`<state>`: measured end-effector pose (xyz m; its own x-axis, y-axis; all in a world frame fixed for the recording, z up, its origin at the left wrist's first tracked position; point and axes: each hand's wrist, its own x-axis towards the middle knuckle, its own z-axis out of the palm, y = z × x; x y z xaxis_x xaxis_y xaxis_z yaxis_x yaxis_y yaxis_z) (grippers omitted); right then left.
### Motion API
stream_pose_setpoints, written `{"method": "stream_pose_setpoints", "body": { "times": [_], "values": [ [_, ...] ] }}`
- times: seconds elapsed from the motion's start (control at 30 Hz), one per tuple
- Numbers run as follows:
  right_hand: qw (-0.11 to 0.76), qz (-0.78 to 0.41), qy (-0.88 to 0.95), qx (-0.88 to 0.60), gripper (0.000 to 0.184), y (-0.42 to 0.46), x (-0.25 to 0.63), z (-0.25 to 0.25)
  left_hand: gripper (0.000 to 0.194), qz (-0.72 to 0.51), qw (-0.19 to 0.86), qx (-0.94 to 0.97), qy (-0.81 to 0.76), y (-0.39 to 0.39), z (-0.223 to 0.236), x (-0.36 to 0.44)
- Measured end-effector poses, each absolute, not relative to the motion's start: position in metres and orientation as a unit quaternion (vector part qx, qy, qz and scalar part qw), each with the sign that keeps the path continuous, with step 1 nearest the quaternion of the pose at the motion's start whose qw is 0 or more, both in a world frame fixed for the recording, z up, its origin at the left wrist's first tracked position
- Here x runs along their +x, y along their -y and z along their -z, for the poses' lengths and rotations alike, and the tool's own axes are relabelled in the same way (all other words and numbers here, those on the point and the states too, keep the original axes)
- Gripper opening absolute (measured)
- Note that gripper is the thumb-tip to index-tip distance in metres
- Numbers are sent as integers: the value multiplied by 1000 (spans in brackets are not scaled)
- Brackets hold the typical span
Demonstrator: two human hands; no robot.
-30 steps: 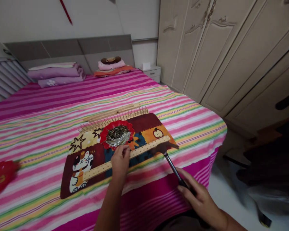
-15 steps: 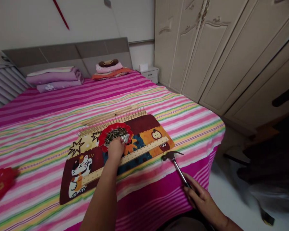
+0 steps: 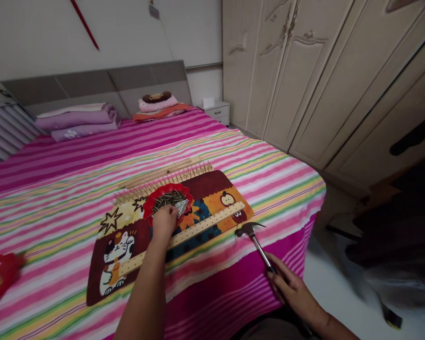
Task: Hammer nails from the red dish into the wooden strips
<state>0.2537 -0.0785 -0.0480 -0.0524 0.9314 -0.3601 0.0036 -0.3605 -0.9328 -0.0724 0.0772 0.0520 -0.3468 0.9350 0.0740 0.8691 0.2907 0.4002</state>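
My left hand (image 3: 165, 221) is at the near rim of a red scalloped dish (image 3: 147, 206) heaped with nails (image 3: 170, 199). Its fingers are pinched together over the pile; whatever lies between them is too small to make out. My right hand (image 3: 286, 281) is wrapped round the dark grip of a claw hammer (image 3: 257, 243), whose head rests at or just above the mat's near right edge. A wooden strip with rows of small holes (image 3: 207, 220) lies across the patterned mat (image 3: 207, 186), partly hidden by my left forearm.
Behind the dish lies a wooden strip bristling with upright nails (image 3: 163, 182), with bare wooden strips (image 3: 156, 172) beyond it. A red object (image 3: 2, 276) sits at the left. Folded bedding (image 3: 80, 120) is stacked near the headboard, and wardrobes (image 3: 304, 80) line the right.
My left hand has moved from the holed strip up to the nail dish. The hammer in my right hand has come off the strip's right end toward me and down.
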Motion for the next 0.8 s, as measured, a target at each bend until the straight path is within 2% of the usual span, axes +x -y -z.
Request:
{"method": "stream_pose_setpoints", "body": {
  "times": [0.1, 0.2, 0.27, 0.37, 0.57, 0.8],
  "values": [
    [384, -603, 410, -567, 77, 78, 254, 47, 15, -339, 171, 510, -772, -67, -56, -78],
    [384, -600, 410, -570, 76, 78, 253, 43, 22, -487, 298, 430, -699, -49, -56, -75],
    [388, -596, 408, -572, 76, 78, 253, 41, 31, -541, 366, 382, -655, -36, -52, -68],
    [389, -600, 400, -574, 77, 79, 252, 38, 40, -557, 417, 339, -633, -21, -40, -60],
    [387, -594, 403, -578, 78, 79, 250, 35, 35, -526, 380, 375, -662, -18, -15, -52],
    [390, -596, 396, -580, 78, 79, 250, 31, 32, -497, 344, 387, -696, -26, -11, -38]
  ]
}}
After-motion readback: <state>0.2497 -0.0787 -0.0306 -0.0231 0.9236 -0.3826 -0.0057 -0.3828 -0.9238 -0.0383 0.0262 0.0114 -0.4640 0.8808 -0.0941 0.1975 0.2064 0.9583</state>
